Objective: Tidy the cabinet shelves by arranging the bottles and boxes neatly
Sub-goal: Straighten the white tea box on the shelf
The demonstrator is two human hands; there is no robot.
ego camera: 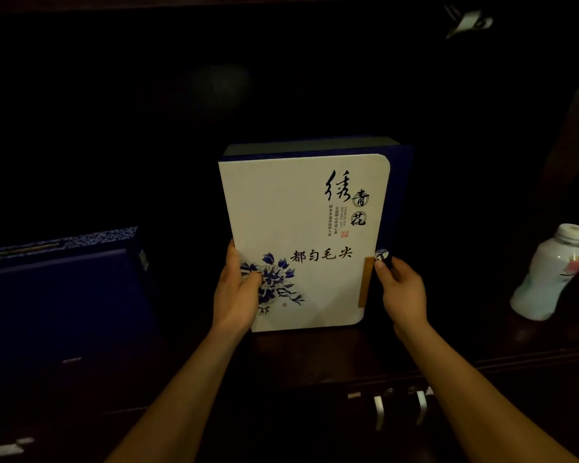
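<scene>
The white tea box [301,242] stands upright mid-shelf, left hand [236,292] clamped on its left edge, right hand [403,292] pinching its clasp. Dark cabinet depths hide everything behind; blue box [57,295] left, bottle [549,272] right.

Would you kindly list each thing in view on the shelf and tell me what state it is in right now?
White tea box: upright on the shelf, closed, held on both sides.
Left hand: gripping the box's left edge.
Right hand: at the box's right edge, fingers by the round clasp.
Dark blue box: closed, standing apart to the left.
White bottle: capped, upright at the right, untouched.
</scene>
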